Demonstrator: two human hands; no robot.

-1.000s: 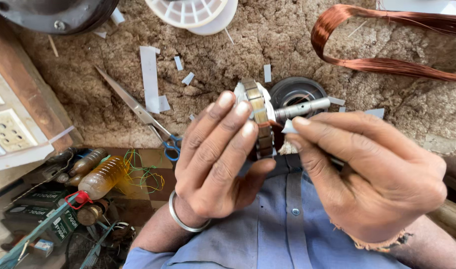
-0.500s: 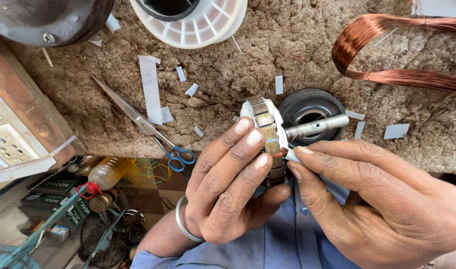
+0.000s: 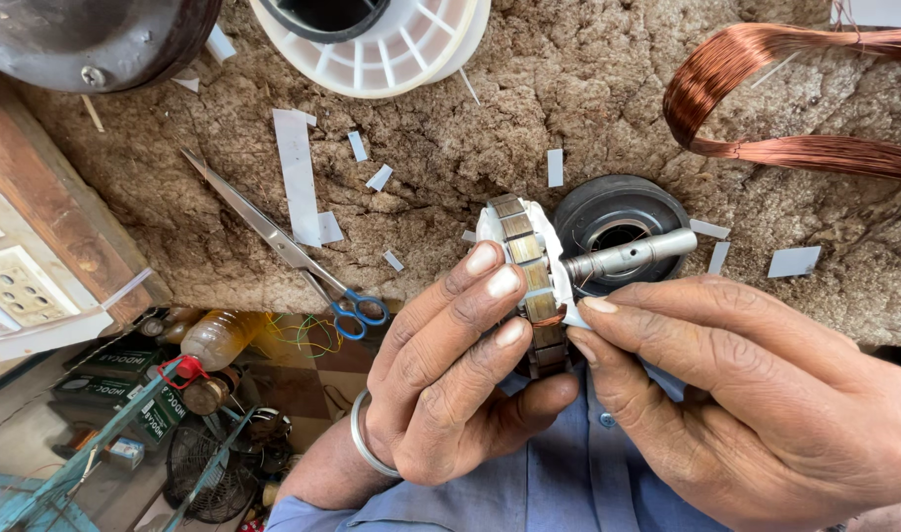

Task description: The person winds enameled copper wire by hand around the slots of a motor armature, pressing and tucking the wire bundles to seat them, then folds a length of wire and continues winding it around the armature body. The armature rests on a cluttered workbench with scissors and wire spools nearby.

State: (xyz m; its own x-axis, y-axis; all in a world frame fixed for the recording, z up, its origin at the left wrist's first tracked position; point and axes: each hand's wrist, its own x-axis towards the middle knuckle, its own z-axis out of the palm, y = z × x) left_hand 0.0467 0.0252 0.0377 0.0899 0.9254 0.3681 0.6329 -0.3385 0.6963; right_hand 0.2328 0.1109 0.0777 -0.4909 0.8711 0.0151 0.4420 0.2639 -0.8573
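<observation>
My left hand grips a small motor core, a stack of slotted metal plates on a steel shaft that points right. Its fingertips press on the core's rim. My right hand pinches a small white paper strip against the right face of the core, thumb and forefinger together. A metal bangle sits on my left wrist. Both hands are held above my blue shirt, at the near edge of the rough brown bench.
Blue-handled scissors lie on the bench to the left, among white paper scraps. A black round part sits behind the core. A copper wire coil is far right, a white spool far middle. A bottle is below left.
The view has shifted slightly, bringing the bench items closer. My right thumb and forefinger have closed in on the paper strip at the core. The left grip is unchanged.
</observation>
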